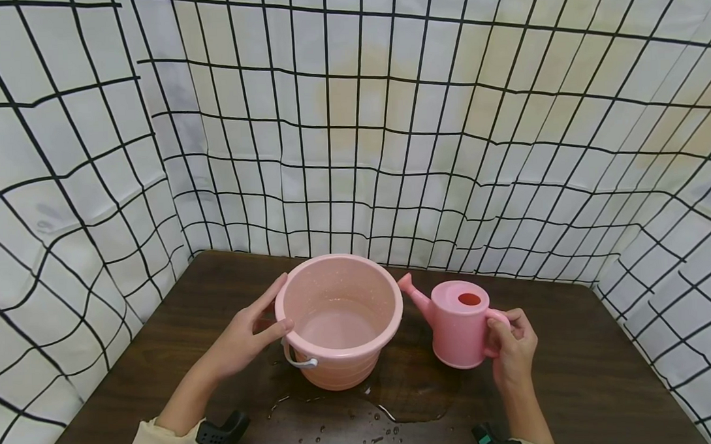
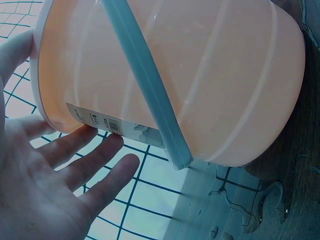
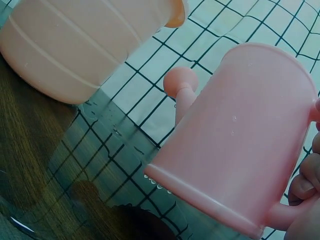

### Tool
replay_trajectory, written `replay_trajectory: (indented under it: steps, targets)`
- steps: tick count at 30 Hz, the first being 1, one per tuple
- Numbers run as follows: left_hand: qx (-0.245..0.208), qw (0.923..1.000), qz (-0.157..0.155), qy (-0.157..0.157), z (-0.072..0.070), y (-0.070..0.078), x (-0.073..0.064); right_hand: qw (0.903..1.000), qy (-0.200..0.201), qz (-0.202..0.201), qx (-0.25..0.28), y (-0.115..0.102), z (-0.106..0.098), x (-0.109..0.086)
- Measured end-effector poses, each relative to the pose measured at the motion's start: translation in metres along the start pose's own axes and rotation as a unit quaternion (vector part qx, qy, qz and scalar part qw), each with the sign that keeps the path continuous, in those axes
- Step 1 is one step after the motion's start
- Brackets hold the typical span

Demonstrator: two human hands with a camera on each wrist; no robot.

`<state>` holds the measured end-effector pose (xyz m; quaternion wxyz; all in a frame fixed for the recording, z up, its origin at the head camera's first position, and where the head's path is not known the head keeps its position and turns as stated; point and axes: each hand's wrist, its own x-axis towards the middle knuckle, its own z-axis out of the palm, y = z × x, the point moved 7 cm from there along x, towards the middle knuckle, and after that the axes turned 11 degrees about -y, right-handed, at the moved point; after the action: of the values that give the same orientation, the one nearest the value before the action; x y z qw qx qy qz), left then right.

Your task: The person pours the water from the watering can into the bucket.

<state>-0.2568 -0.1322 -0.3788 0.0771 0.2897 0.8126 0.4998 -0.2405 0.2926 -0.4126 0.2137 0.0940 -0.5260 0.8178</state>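
Note:
A pale pink bucket (image 1: 341,363) stands on the dark wooden table, its grey handle (image 2: 145,80) hanging down at the side. Wet sheen and droplets show inside it. My left hand (image 1: 250,333) holds it at the left rim, thumb at the rim and fingers spread along the outside by a label (image 2: 97,117). To the right, my right hand (image 1: 515,347) grips the handle of a pink watering can (image 1: 458,329), held upright. The can's spout points left, its rose close to the bucket's rim. Water drops cling to the can's bottom edge in the right wrist view.
Spilled water (image 1: 412,409) and scattered drops lie on the table (image 1: 578,364) in front of the bucket. White cloth walls with a black grid (image 1: 400,142) close off the back and both sides. Dark bands are on both wrists.

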Motion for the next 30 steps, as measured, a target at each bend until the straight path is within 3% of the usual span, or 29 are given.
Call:
replay_trajectory:
  steps: [30]
  targets:
    - [0.01, 1.0, -0.001, 0.001, -0.0003, 0.0003, -0.0003, 0.9993, 0.016, 0.02, -0.027, 0.0071, -0.0027, -0.0041]
